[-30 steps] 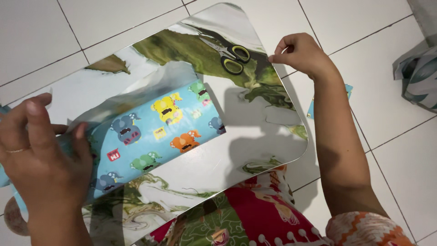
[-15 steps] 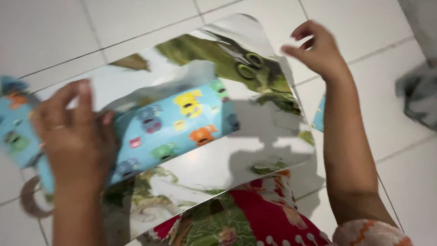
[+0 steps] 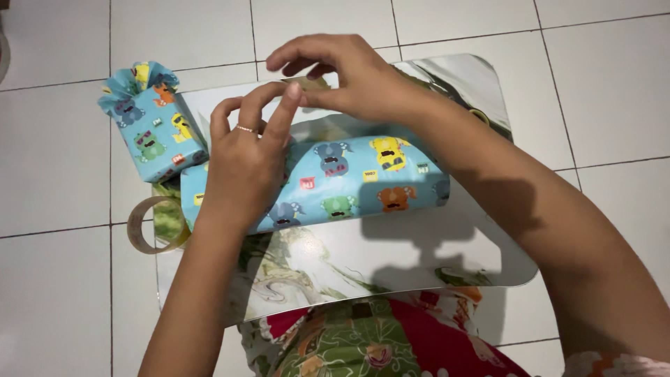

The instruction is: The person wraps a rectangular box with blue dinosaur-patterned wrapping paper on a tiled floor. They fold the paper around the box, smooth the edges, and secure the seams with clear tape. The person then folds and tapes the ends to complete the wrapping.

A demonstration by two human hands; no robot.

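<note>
A long roll wrapped in blue cartoon-animal paper (image 3: pixel 370 178) lies across a small table with a green and white marbled top (image 3: pixel 391 262). My left hand (image 3: pixel 244 164) presses its palm on the roll's left part, index finger and thumb raised at the roll's far edge. My right hand (image 3: pixel 349 77) reaches over from the right. Its thumb and fingertips are pinched against my left fingertips just above the roll. What is between the fingertips is too small to make out.
A second parcel in the same blue paper, with a gathered top (image 3: pixel 150 129), lies at the table's far left corner. A tape roll (image 3: pixel 143 223) sits at the table's left edge. Scissors (image 3: pixel 481 115) peek out behind my right forearm. White floor tiles surround the table.
The view has swung left. The loose paper flap is now closed around the roll. My right hand came from the table's far right corner to meet my left fingertips.
</note>
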